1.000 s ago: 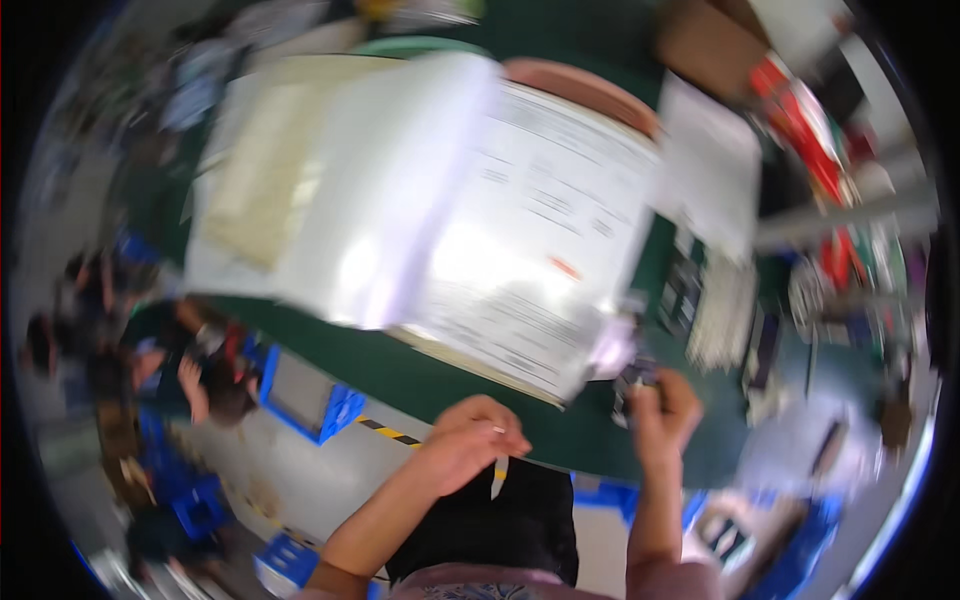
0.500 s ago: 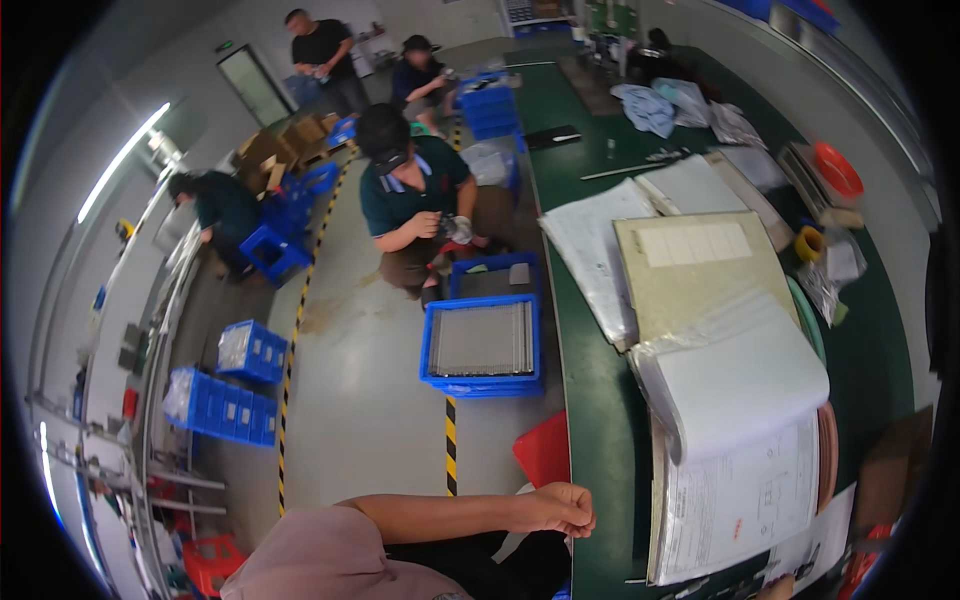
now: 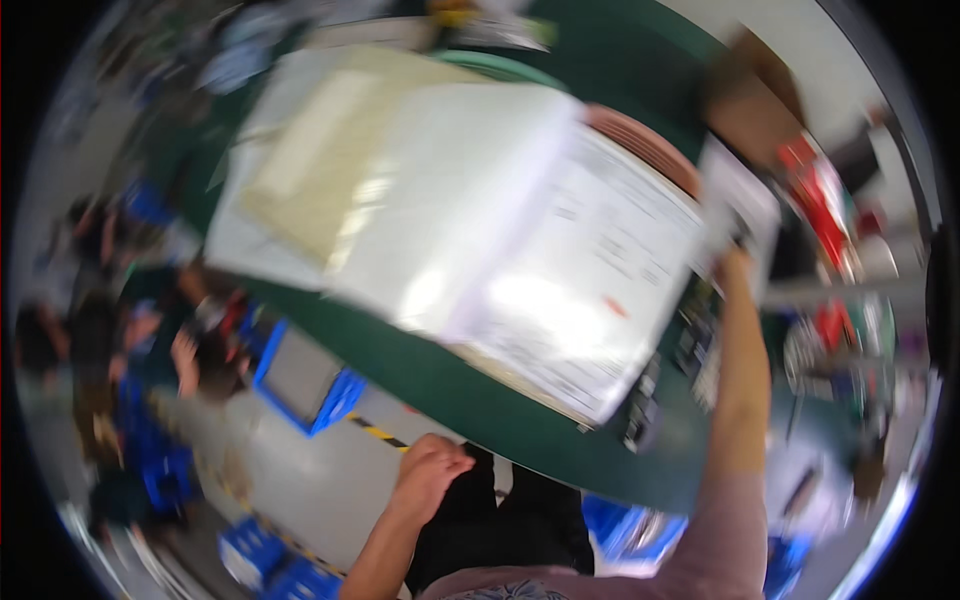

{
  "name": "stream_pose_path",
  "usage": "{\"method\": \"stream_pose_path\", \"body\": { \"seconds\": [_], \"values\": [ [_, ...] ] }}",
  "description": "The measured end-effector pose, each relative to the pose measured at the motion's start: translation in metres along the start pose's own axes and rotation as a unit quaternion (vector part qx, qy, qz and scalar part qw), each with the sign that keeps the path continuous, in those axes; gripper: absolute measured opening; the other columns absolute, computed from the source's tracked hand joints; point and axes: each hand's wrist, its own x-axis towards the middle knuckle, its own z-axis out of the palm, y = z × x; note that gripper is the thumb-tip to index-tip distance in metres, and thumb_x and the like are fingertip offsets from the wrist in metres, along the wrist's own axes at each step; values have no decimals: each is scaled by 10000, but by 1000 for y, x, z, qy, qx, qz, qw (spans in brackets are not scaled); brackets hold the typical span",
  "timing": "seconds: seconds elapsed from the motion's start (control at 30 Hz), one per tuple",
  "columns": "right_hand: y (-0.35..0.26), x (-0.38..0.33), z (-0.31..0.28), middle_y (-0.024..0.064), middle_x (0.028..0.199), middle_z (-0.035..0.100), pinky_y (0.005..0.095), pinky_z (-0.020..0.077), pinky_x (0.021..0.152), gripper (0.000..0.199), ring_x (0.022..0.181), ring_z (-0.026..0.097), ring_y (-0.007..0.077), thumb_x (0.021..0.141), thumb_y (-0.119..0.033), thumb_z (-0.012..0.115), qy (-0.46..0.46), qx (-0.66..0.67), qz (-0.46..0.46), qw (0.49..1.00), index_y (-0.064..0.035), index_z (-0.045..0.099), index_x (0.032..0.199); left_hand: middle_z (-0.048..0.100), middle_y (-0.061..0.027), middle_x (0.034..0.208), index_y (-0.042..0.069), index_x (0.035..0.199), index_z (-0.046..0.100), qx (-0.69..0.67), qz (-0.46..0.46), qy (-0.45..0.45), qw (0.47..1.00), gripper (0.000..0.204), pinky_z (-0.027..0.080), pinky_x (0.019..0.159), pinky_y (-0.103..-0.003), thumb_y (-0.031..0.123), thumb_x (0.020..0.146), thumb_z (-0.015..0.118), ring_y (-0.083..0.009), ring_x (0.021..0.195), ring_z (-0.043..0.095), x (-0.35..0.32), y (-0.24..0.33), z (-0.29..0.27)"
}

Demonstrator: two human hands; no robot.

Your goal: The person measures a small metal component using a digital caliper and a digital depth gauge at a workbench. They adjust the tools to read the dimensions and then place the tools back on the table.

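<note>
From the head view, my left hand (image 3: 428, 472) hangs clenched at the green table's (image 3: 470, 395) near edge, holding nothing I can see. My right hand (image 3: 737, 262) has reached out to a loose sheet (image 3: 742, 205) beside the open binder (image 3: 520, 260); blur hides its grip.

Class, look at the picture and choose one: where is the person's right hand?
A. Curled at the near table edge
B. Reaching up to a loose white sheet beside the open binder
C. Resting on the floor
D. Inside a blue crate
B: the right hand is stretched out at the white sheet by the open binder; the left hand is the curled one at the green table edge.
</note>
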Motion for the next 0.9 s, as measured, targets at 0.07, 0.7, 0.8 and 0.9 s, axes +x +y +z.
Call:
{"method": "stream_pose_path", "body": {
  "seconds": [0.07,0.7,0.8,0.9],
  "values": [
    [3,-6,6,169,722,597,334,468,506,224,607,597,244,645,-150,557,12,-12,43,999,24,573,785,501,-51,788,67,763,473,-3,-15,2,1000,70,431,756,-320,125,777,511,-176,791,525,0,-6,13],
    [-8,-62,-28,157,941,590,371,458,785,338,933,559,299,680,-229,590,16,-52,-74,996,-50,592,966,480,-34,805,93,810,462,133,-110,-19,985,90,390,779,-300,149,778,524,-162,807,492,10,-14,42],
    [10,-88,-42,148,924,587,362,460,762,313,907,564,285,695,-240,581,28,21,-168,985,-64,599,953,469,-32,794,103,796,450,123,-113,-28,986,100,382,773,-299,157,777,532,-164,809,493,11,-16,44],
    [46,-154,-84,122,871,603,337,469,694,257,809,589,263,711,-223,574,-79,112,-226,965,-65,607,912,473,-36,796,101,792,446,114,-112,-55,986,109,394,768,-298,150,774,542,-168,807,498,13,-18,47]
  ]
}}
